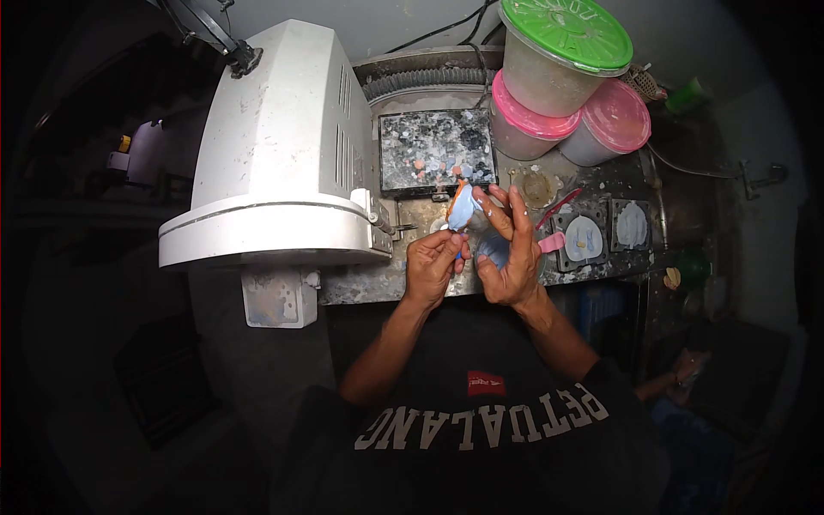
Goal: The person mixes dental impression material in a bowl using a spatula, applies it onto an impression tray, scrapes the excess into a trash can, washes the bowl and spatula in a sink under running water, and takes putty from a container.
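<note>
My left hand (pixel 433 268) is closed in a pinch around the lower end of a small orange-edged piece coated in light blue paste (pixel 463 209). My right hand (pixel 515 253) is close beside it, fingers stretched and apart, with pale smears on the fingertips. Its index fingertip is at the paste's right edge; whether it touches is unclear. Partly behind the right hand is a bluish, see-through bowl (pixel 495 249). Just right of that hand is a pink handle-like piece (pixel 552 243). Blue spots show between the left fingers, too small to name.
A large white machine housing (pixel 283 129) stands at left. Behind my hands is a speckled black box (pixel 438 150). Tubs with a green lid (pixel 566 30) and pink lids (pixel 616 116) are stacked at the back. Square molds with white fill (pixel 585 240) and a red stick (pixel 560 206) lie right.
</note>
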{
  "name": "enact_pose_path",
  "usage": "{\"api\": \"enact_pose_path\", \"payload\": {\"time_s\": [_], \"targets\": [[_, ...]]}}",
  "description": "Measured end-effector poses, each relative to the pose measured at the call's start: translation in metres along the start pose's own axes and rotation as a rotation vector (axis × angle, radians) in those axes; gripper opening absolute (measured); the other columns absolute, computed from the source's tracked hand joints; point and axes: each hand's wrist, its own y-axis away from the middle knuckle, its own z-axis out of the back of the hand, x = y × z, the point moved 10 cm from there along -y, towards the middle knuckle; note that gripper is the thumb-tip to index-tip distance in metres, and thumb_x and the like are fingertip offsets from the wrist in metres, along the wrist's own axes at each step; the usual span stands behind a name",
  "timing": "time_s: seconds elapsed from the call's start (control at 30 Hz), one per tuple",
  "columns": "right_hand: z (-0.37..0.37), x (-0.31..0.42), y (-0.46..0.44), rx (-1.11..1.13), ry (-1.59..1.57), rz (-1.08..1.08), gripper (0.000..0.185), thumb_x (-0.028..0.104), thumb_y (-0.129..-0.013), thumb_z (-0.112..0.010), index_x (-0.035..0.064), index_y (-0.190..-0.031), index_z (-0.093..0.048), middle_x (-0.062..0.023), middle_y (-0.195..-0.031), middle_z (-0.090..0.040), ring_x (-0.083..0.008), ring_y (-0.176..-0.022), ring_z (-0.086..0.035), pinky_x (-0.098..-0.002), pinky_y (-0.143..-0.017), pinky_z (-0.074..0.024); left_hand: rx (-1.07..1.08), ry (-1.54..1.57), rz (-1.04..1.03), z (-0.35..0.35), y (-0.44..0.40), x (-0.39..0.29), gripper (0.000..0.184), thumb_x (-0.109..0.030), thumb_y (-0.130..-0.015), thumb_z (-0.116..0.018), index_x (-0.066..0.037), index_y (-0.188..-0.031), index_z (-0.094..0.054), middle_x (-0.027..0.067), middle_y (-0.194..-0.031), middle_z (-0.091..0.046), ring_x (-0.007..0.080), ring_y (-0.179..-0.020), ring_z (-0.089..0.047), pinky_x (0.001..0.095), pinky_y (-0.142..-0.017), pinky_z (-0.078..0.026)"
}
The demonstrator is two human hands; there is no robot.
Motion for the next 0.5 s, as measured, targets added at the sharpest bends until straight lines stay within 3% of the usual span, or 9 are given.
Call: {"api": "enact_pose_path", "payload": {"time_s": [0.1, 0.2, 0.33, 0.43, 0.5], "targets": [[-0.003, 0.004, 0.006, 0.041, 0.111, 0.046, 0.079, 0.008, -0.071, -0.053, -0.0097, -0.143, -0.026, -0.0246, -0.135, -0.056, -0.0409, -0.129, -0.05, -0.0475, -0.11, -0.0345, -0.014, -0.007, -0.006, -0.001, -0.001, -0.001, 0.021, -0.016, -0.099, -0.06, 0.005, -0.101, -0.066, 0.0064, -0.079, -0.064, 0.0072, -0.062, -0.053, 0.0191, -0.055, -0.041], [-0.006, 0.001, 0.017, 0.087, -0.018, 0.046, 0.077, 0.01, -0.075, -0.055, -0.0092, -0.143, -0.025, -0.0251, -0.135, -0.056, -0.0417, -0.13, -0.048, -0.0486, -0.111, -0.0321, -0.035, 0.017, -0.008, 0.0, -0.003, -0.001, 0.022, -0.016, -0.099, -0.06, 0.005, -0.101, -0.066, 0.0066, -0.079, -0.064, 0.0072, -0.06, -0.052, 0.0191, -0.055, -0.041], [-0.001, -0.006, 0.016, -0.03, -0.35, -0.001, 0.077, 0.021, -0.087, -0.056, -0.008, -0.147, -0.016, -0.0262, -0.137, -0.054, -0.0431, -0.134, -0.043, -0.0507, -0.113, -0.0266, -0.045, -0.003, -0.011, -0.004, -0.001, -0.007, 0.023, -0.016, -0.099, -0.061, 0.006, -0.102, -0.066, 0.0068, -0.079, -0.064, 0.0075, -0.059, -0.052, 0.0195, -0.055, -0.041], [0.0, -0.004, 0.0, -0.021, -0.033, 0.081, 0.078, 0.021, -0.09, -0.055, -0.0079, -0.148, -0.013, -0.0271, -0.142, -0.049, -0.0439, -0.137, -0.039, -0.0503, -0.114, -0.0247, -0.07, -0.018, -0.012, -0.008, 0.002, -0.012, 0.024, -0.016, -0.098, -0.061, 0.007, -0.104, -0.066, 0.007, -0.079, -0.065, 0.0078, -0.06, -0.053, 0.0203, -0.055, -0.043], [-0.008, -0.006, -0.007, 0.042, 0.123, 0.108, 0.08, 0.034, -0.097, -0.05, -0.0029, -0.153, -0.008, -0.0216, -0.149, -0.043, -0.0428, -0.142, -0.029, -0.0513, -0.114, -0.0203, -0.084, -0.024, -0.03, -0.01, 0.002, -0.014, 0.025, -0.016, -0.098, -0.062, 0.007, -0.105, -0.066, 0.007, -0.079, -0.065, 0.0079, -0.06, -0.054, 0.0208, -0.055, -0.043]]}}
